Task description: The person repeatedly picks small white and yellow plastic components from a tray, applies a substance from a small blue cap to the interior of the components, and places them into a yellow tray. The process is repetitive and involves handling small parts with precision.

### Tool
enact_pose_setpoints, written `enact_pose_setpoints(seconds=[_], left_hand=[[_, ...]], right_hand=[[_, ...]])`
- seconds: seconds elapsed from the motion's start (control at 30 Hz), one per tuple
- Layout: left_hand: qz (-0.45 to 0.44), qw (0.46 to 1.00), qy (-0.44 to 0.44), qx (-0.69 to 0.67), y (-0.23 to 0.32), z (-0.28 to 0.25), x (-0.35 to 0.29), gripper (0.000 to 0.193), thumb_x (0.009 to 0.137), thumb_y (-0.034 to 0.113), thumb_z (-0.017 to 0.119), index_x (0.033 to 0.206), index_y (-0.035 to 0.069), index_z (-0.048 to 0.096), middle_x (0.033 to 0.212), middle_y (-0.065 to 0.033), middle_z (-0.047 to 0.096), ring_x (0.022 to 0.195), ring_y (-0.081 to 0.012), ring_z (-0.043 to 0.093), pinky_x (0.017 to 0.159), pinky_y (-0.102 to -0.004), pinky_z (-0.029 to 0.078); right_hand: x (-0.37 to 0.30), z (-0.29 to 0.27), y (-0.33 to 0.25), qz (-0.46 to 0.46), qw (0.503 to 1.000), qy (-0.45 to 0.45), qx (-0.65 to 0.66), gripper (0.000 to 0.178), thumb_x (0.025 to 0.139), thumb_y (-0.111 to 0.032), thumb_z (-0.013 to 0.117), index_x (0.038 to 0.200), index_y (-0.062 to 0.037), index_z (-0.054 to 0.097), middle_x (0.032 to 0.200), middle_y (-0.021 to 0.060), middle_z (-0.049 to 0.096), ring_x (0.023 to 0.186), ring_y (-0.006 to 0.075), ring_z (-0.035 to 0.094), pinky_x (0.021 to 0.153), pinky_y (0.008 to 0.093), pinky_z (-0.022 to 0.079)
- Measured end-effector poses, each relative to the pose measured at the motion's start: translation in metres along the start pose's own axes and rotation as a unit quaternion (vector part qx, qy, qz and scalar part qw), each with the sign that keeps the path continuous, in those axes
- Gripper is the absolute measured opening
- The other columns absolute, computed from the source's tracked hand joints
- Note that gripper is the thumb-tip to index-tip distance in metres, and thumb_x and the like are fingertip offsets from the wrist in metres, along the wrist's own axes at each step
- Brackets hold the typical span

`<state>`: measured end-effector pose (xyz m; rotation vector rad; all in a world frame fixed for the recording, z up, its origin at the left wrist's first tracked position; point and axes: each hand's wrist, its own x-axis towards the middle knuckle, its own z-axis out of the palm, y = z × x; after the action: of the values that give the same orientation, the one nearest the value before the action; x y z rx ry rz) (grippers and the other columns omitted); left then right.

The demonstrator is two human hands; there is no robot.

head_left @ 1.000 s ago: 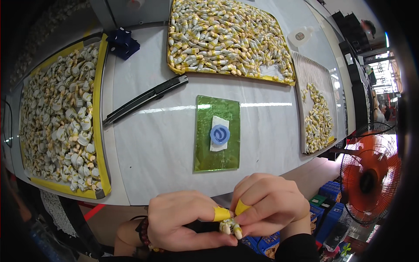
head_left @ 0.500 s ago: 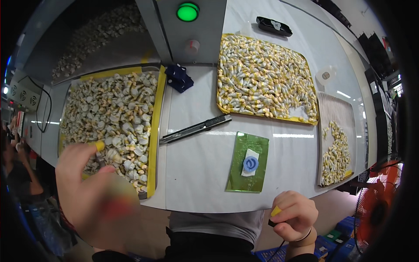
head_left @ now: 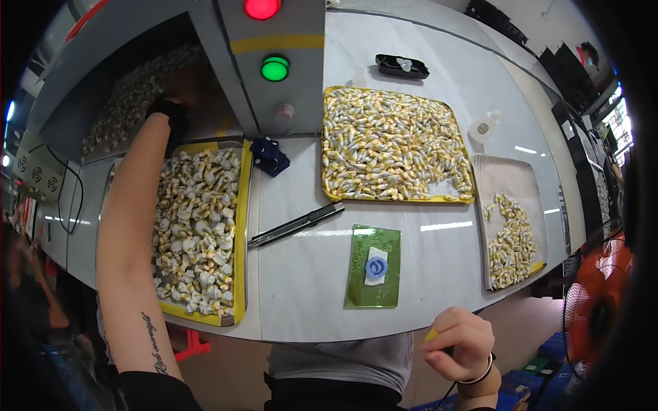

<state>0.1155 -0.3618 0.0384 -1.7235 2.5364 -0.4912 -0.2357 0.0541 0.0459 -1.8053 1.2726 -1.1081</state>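
Note:
My left arm stretches over a yellow-rimmed tray (head_left: 241, 226) and into the dark opening of a grey machine. In the shadow my left hand (head_left: 193, 89) is barely visible and its fingers cannot be made out; it is near heaped small pale parts (head_left: 130, 96) inside. The tray below holds many whitish, yellow-banded small parts (head_left: 199, 240). At the table's front edge my right hand (head_left: 460, 342) is curled closed, with a yellow finger cot on one finger. It holds a small black thing (head_left: 449, 351), mostly hidden, and a thin cable hangs below the hand.
A second yellow-rimmed tray (head_left: 397, 201) of slim parts lies at the back; a pale tray (head_left: 528, 185) is at right. Between them and me are a black utility knife (head_left: 296, 225) and a green plate (head_left: 373, 294) with a blue ring (head_left: 376, 268). An orange fan (head_left: 593, 308) stands right.
My left hand has gone from above the left tray forward into the machine's opening. The view has tilted up, showing a red light. My right hand stays curled at the front edge.

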Motion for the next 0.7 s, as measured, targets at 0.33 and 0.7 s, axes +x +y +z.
enact_pose_setpoints(seconds=[0.33, 0.7], left_hand=[[-0.056, 0.909, -0.02, -0.412, -0.031, -0.037, -0.063, 0.04, 0.086, 0.009, 0.054, 0.125, 0.001, 0.049, 0.105, -0.0068, 0.062, 0.089, -0.0162, 0.059, 0.081, -0.0286, 0.046], [0.278, 0.487, -0.27, -0.783, 0.16, -0.135, -0.259, 0.024, 0.064, -0.002, 0.076, 0.086, -0.005, 0.066, 0.082, -0.0152, 0.065, 0.075, -0.023, 0.065, 0.061, -0.0298, 0.05]], right_hand=[[0.036, -0.059, -0.01, -0.03, 0.961, 0.0, -0.273, 0.018, 0.062, 0.003, 0.071, 0.077, -0.0031, 0.062, 0.073, 0.0074, 0.059, 0.063, 0.0214, 0.056, 0.054, 0.03, 0.043], [0.143, -0.09, 0.079, -0.006, 0.9, -0.113, -0.422, 0.014, 0.073, -0.004, 0.062, 0.088, -0.0036, 0.062, 0.087, 0.0119, 0.058, 0.087, 0.0297, 0.057, 0.076, 0.0374, 0.046]])
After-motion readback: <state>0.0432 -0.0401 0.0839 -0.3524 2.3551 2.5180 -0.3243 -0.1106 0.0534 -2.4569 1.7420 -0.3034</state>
